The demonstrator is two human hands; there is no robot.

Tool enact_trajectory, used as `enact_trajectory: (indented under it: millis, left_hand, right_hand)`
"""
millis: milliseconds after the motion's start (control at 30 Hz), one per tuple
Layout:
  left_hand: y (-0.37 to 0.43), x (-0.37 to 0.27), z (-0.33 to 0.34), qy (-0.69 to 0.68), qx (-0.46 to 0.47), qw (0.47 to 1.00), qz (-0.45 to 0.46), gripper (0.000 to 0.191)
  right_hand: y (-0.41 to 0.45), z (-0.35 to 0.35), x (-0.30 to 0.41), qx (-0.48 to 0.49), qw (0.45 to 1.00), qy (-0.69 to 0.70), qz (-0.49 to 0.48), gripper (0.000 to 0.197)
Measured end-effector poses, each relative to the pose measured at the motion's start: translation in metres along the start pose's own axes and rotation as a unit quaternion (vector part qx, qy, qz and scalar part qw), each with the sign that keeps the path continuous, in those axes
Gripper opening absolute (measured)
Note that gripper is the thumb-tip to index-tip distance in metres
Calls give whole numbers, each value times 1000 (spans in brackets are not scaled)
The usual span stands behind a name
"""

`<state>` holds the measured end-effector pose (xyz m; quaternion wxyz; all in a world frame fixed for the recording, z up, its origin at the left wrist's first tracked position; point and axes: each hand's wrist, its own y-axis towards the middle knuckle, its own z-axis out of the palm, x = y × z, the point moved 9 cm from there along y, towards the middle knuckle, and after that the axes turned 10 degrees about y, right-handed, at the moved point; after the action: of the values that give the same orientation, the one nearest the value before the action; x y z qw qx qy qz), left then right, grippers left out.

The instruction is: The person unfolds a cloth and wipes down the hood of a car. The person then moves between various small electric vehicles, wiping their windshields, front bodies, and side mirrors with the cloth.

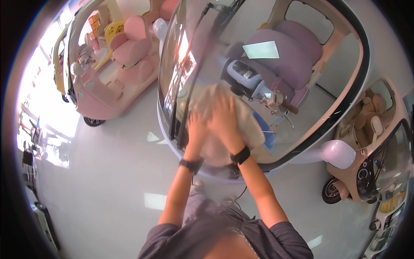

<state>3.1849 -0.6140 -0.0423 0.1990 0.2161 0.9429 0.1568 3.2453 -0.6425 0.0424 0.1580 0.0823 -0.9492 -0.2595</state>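
Observation:
My left hand [197, 129] and my right hand [223, 118] lie side by side on a beige cloth [249, 124], holding it flat against the windshield [300, 129] of a small lilac enclosed electric vehicle. Blur softens the cloth and the fingertips. A dark band circles each wrist. Just left of my left hand, a black wiper [185, 110] runs up the glass. Through the windshield I see a handlebar [273, 103] with a brown grip, a lilac display housing [245, 73] and a mauve seat [281, 55].
At the upper left stands a pink vehicle [97, 100] with a pink seat. To the right, a lilac side mirror [339, 154] juts out beside a beige-brown vehicle [347, 174]. More vehicles line the right rim. Glossy grey floor [113, 181] spreads around me.

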Motion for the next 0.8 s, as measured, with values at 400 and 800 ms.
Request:
enact_trajectory:
  millis: [400, 800]
  left_hand:
    - [-98, -10, 55, -134, 99, 984, 64, 69]
    - [59, -139, -124, -139, -270, 913, 271, 56]
  right_hand:
    - [-103, 32, -2, 83, 993, 9, 84, 58]
    - [-103, -203, -115, -271, 910, -167, 266, 68]
